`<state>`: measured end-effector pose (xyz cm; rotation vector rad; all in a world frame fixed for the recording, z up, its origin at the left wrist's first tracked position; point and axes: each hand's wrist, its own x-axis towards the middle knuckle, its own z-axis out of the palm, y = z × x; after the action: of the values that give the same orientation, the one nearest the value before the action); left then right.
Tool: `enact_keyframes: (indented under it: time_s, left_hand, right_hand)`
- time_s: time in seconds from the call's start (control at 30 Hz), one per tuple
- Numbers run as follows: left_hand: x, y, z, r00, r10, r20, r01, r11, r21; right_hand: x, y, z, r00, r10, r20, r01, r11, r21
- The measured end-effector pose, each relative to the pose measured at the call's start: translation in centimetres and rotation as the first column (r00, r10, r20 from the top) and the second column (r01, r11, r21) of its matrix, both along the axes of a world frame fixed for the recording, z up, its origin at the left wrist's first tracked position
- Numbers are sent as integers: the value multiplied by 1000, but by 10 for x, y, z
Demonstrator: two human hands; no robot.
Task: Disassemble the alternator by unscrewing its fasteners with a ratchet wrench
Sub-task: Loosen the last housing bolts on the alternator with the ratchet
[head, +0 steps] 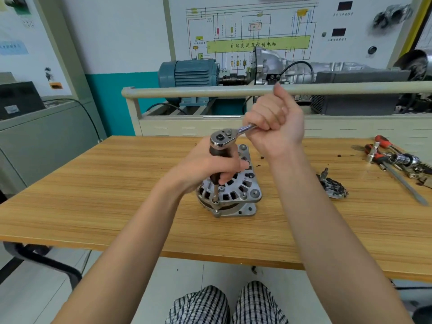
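Silvery cast-metal alternator with a slotted round housing (236, 190) stands near the middle of the pale wood-grain bench (93, 195), well back from the near edge and about as far from the far one. A chrome ratchet wrench with a round head (224, 138) sits level above it, and a dark extension bar with a thin steel shaft (216, 183) drops from the head to a fastener on the housing's front-left rim. The left hand (210, 167) has its fingers curled round the dark upper part of that bar, a grip clamped on it just under the head. The right hand (274, 122) is fisted round the wrench handle, which points toward the far right; this hand is held above the bench's far edge, in front of the beige rail (187, 91) behind it. Bare wood lies open to the left of the alternator and in front of it. To the right, apart from it, lies a dark, grimy removed part (333, 184), and further right, near the bench's right end, a cluster of red-handled screwdrivers and chrome sockets (395, 160).
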<state>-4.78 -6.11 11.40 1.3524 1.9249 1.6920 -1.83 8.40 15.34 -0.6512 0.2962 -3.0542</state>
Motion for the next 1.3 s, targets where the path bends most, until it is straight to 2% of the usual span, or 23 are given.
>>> enact_keyframes:
  time_s: [0.03,0.1,0.17,0.2,0.23,0.3,0.33,0.4,0.47,0.53,0.6,0.67,0.77,0.83,0.87,0.97,1.03,1.13,1.3]
  left_hand:
    - [1,0,2,998,-65,25,66,997,-47]
    - [0,4,3,993,-72,91,74,997,-11]
    - [0,9,-2,985,91,148,-110,987,122]
    - [2,13,-5,960,214,178,-248,948,198]
    - [5,17,-8,913,344,218,-395,880,266]
    - [13,29,-13,765,559,320,-644,669,370]
    - [17,34,-15,702,611,366,-711,574,406]
    - [19,38,-16,662,631,404,-744,491,452]
    - [17,37,-15,657,637,402,-749,495,440]
    - [15,34,-12,656,641,398,-752,508,419]
    - [13,33,-11,654,638,406,-755,517,403]
    - [11,32,-11,638,629,445,-770,502,393]
    - [13,27,-10,622,630,466,-783,491,381]
    - [16,22,1,646,636,422,-761,496,418]
    - [16,18,10,662,641,389,-743,494,452]
    - [12,4,39,683,642,349,-713,483,508]
    - [8,-6,44,655,671,347,-742,486,461]
    - [1,-18,31,601,733,319,-792,491,363]
    - [-15,-28,3,585,747,316,-807,575,136]
  right_hand:
    - [-6,1,1,998,54,18,-54,999,-3]
    - [-9,-1,0,999,33,16,-33,999,5]
    - [0,-7,-4,993,-114,-8,114,993,-8]
    - [8,-11,-8,975,-218,-32,218,976,-3]
    - [17,-18,-13,941,-331,-68,333,943,12]
    - [35,-37,-25,827,-527,-193,543,839,32]
    - [43,-48,-31,761,-593,-264,618,786,15]
    - [49,-63,-38,648,-669,-364,709,705,-32]
    - [50,-66,-36,611,-678,-409,744,668,4]
    - [51,-57,-34,632,-633,-447,740,664,106]
    - [51,-45,-36,645,-552,-528,731,648,216]
    - [51,-30,-41,652,-434,-622,729,583,358]
    - [45,-6,-57,711,-313,-629,702,354,617]
    - [41,2,-64,768,-335,-545,618,166,769]
    - [36,4,-69,777,-362,-516,565,39,824]
    - [20,2,-85,780,-336,-528,400,-381,834]
    - [9,-6,-96,782,-257,-568,361,-556,749]
    - [-1,-17,-111,765,-130,-630,373,-709,599]
    - [-7,-28,-120,688,-105,-718,380,-790,480]
